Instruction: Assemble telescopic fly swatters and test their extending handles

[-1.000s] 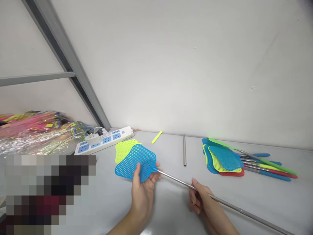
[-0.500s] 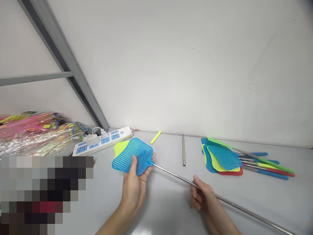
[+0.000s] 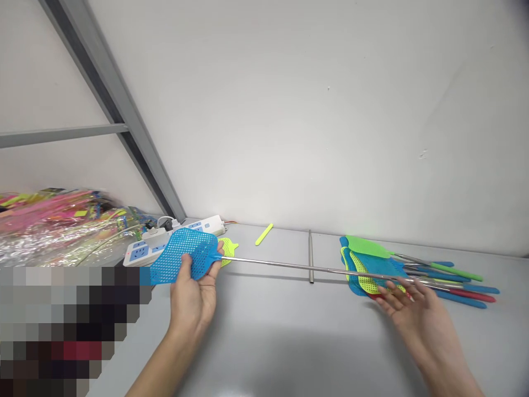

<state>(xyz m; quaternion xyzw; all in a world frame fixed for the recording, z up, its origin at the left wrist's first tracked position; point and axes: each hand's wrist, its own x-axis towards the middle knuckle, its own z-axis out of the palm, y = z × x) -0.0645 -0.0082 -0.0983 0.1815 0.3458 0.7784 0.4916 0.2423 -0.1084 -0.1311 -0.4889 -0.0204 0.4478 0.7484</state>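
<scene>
A blue fly swatter (image 3: 190, 248) with a perforated head and a long metal rod stretches sideways above the table. My left hand (image 3: 194, 295) grips its head near the neck, thumb on top and fingers behind. At the rod's far end is a blue handle (image 3: 481, 288), over the pile. My right hand (image 3: 421, 317) is just below the rod, fingers spread and partly curled; whether they touch the rod I cannot tell. Behind my left hand, a yellow-green swatter head (image 3: 228, 248) lies partly covered. Under the rod's right half are piled swatters, including a green one (image 3: 367, 246).
A yellow strip (image 3: 264, 234) and a grey metal tube (image 3: 311, 259) lie near the wall. On the left are a white power strip (image 3: 212, 225) with plugs and plastic-wrapped bundles (image 3: 61, 231). A grey metal frame (image 3: 119, 105) stands against the wall.
The blue swatter has shifted left, and its rod has swung up from sloping to nearly level. My right hand has moved right along the rod, and its fingers have opened.
</scene>
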